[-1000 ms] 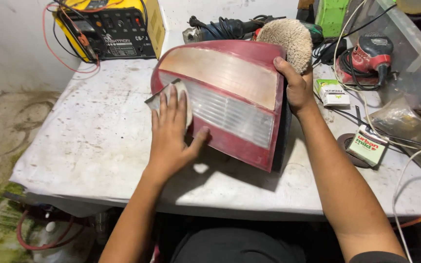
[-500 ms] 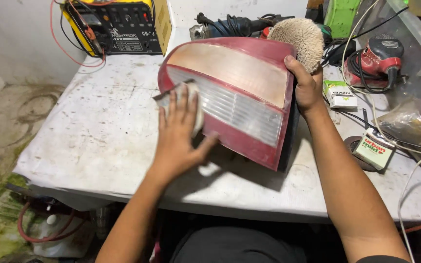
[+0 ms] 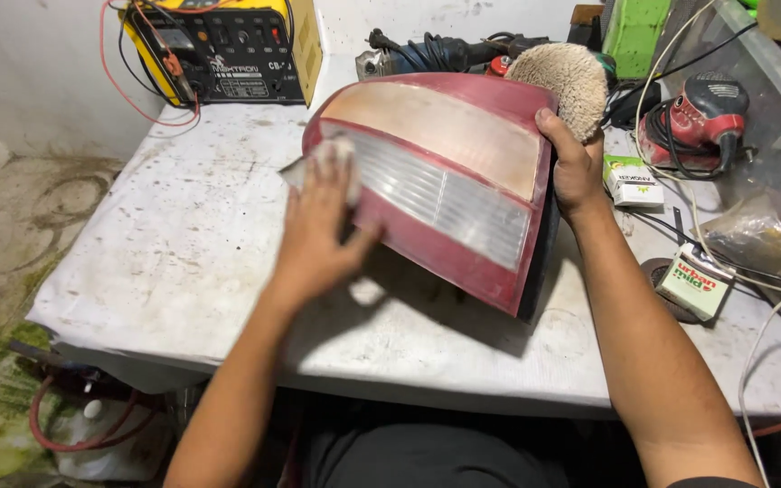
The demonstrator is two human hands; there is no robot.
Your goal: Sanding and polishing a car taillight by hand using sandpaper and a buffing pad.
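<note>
A red car tail light [image 3: 445,194] with a cloudy amber band and a ribbed clear band stands tilted on the white worktable [image 3: 164,262]. My left hand [image 3: 318,230] lies flat on its lower left corner, pressing a small pale sheet, perhaps sandpaper or cloth [image 3: 323,163], against the lens. The light's upper right edge is gripped by my right hand [image 3: 571,167], thumb on the front face.
A yellow and black charger box [image 3: 228,45] with red leads sits at the back left. Behind the light lie a power tool [image 3: 436,54] with a woolly buffing pad [image 3: 567,77], a red sander [image 3: 702,117], small boxes [image 3: 633,181] and white cables.
My left hand with the sheet has slid a little up and left along the lens. The right hand keeps its hold on the light.
</note>
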